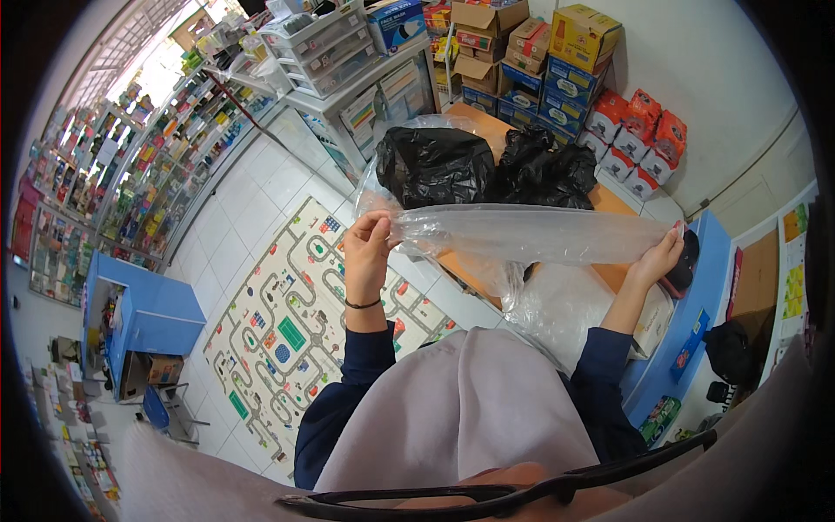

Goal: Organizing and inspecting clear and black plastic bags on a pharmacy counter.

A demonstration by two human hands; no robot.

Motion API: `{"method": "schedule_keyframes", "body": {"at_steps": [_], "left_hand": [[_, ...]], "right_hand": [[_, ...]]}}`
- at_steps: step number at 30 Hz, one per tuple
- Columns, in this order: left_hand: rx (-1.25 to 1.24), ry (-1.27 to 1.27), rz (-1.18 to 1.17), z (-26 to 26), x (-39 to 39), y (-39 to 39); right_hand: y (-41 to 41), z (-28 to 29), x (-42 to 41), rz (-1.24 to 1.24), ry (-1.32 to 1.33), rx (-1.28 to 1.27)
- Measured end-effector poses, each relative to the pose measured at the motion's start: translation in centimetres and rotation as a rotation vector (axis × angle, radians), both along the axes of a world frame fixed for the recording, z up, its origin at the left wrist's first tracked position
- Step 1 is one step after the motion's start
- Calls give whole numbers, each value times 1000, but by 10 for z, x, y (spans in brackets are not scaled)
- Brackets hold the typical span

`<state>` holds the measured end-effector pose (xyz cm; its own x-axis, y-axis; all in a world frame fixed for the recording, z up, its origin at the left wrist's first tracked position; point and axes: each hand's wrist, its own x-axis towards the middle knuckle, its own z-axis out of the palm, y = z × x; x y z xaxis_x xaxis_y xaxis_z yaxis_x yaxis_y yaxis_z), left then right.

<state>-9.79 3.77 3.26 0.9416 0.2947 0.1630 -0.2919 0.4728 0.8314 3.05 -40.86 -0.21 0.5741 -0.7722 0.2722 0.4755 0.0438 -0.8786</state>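
A long strip of clear plastic sheeting (522, 231), perhaps a folded bag, is stretched level between my hands. My left hand (370, 245) pinches its gathered end between thumb and fingers. At the other end, my right hand (659, 254) grips a corner. Loose plastic hangs from the strip's underside toward an orange-brown low table (610, 277). Just beyond the strip, a black plastic bag (436, 166) and a second crumpled black bag (548, 169) lie on that table. More clear plastic (564, 307) is spread nearer my body, below my right hand.
Stacked cartons (574, 85) and red-and-white packs (633, 140) stand by the far wall. A drawer unit (319, 49) sits on a white cabinet beyond the bags. A blue counter (701, 261) borders the right side. On the tiled floor lies a road-print play mat (293, 326).
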Motion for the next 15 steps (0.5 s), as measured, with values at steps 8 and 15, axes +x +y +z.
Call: {"method": "schedule_keyframes", "body": {"at_steps": [8,15], "left_hand": [[299,-50,417,10,16,-28],[715,-167,831,17,16,-26]], "right_hand": [[8,-3,-4,-50,9,-59],[10,-10,-6,-104,47,-253]]}}
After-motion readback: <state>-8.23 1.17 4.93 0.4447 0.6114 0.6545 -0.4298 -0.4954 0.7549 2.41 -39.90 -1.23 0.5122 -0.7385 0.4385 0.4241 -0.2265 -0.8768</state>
